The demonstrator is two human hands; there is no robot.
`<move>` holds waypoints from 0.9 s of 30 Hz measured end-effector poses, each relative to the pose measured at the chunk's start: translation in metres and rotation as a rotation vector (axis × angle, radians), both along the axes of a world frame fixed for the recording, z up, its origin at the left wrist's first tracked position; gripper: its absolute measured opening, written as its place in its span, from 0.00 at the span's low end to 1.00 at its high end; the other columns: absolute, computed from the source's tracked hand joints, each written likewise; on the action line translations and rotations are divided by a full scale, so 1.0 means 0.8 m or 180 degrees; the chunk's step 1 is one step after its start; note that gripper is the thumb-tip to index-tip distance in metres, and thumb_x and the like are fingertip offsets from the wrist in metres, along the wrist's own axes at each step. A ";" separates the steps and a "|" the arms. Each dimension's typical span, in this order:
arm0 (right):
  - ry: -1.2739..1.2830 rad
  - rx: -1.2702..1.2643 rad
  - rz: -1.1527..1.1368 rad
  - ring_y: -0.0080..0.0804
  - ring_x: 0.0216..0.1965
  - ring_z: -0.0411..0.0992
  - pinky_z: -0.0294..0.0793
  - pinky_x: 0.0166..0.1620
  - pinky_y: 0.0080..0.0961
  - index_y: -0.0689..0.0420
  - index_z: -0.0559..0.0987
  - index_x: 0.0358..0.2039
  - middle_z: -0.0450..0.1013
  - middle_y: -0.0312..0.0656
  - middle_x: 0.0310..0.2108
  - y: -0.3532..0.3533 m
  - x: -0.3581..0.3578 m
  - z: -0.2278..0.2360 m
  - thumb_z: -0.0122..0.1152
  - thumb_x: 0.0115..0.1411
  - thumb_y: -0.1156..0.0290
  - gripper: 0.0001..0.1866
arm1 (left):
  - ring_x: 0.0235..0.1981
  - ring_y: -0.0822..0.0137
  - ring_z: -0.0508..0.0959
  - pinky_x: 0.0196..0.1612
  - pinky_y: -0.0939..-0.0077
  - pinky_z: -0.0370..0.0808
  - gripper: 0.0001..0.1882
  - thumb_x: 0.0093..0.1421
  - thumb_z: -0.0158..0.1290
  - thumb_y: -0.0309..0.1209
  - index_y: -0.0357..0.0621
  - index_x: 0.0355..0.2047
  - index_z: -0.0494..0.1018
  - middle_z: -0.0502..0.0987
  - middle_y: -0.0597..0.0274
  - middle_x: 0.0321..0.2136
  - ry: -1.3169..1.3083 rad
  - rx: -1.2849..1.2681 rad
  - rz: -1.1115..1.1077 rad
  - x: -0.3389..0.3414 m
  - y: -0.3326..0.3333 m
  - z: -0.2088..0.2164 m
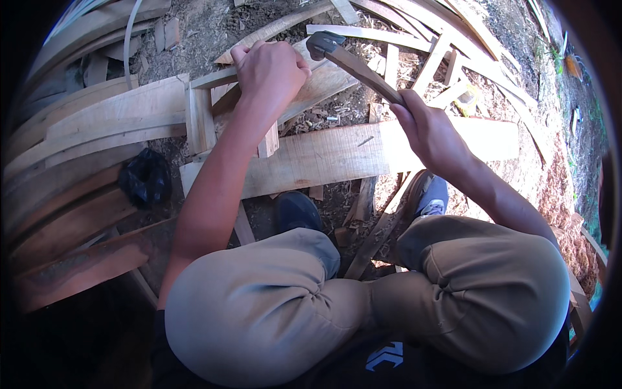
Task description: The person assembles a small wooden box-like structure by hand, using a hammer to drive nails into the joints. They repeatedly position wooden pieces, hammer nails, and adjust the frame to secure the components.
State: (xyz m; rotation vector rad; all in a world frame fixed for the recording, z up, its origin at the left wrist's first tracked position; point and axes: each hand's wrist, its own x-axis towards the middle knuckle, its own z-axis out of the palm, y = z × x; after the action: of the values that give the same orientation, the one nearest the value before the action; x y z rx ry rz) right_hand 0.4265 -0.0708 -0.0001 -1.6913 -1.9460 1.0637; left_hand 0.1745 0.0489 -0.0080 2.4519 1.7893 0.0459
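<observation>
My right hand (431, 133) is wrapped around the wooden handle of a hammer (353, 63), whose long axis runs up and left from my grip, with the dark head (322, 44) raised just right of my left hand (269, 71). That hand is clenched on a narrow wood strip (223, 78), close under the hammer head, above the broad plank (330, 155).

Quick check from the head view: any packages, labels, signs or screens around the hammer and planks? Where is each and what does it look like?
Black plastic bag: on the ground left of the left arm, crumpled, glossy black, no label showing.
White printed mark: on the dark shirt at the lower edge, small and angular.
Yellow-and-black object: among the slats at upper right, too small to tell its kind.
No signs or screens.
</observation>
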 end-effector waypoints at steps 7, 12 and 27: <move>-0.0196 -0.0145 0.0037 0.61 0.26 0.74 0.69 0.30 0.55 0.58 0.66 0.42 0.74 0.57 0.21 -0.007 0.002 -0.022 0.45 0.73 0.60 0.13 | 0.39 0.64 0.78 0.52 0.63 0.57 0.04 0.52 0.62 0.35 0.56 0.23 0.86 0.82 0.65 0.22 -0.0010 -0.0080 -0.0043 0.002 -0.002 0.002; 0.0090 0.0066 -0.0113 0.62 0.26 0.74 0.68 0.30 0.54 0.58 0.66 0.43 0.73 0.58 0.22 -0.013 0.005 -0.024 0.46 0.73 0.61 0.13 | 0.40 0.64 0.78 0.52 0.62 0.57 0.04 0.51 0.62 0.36 0.57 0.23 0.86 0.82 0.65 0.22 -0.0059 0.0152 -0.0140 0.000 -0.002 -0.008; 0.0306 -0.0044 -0.0356 0.61 0.25 0.73 0.68 0.29 0.50 0.61 0.69 0.43 0.72 0.58 0.22 -0.012 0.013 -0.021 0.47 0.73 0.62 0.13 | 0.41 0.67 0.76 0.57 0.62 0.56 0.08 0.55 0.60 0.40 0.58 0.27 0.87 0.83 0.72 0.24 0.0110 0.0297 -0.0260 -0.002 -0.009 -0.004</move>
State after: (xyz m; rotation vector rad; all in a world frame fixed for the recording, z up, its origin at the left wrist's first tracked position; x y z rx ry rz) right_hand 0.4367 -0.0804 -0.0171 -1.7019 -1.7677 1.0981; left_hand 0.1730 0.0416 -0.0111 2.6033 1.7363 0.0825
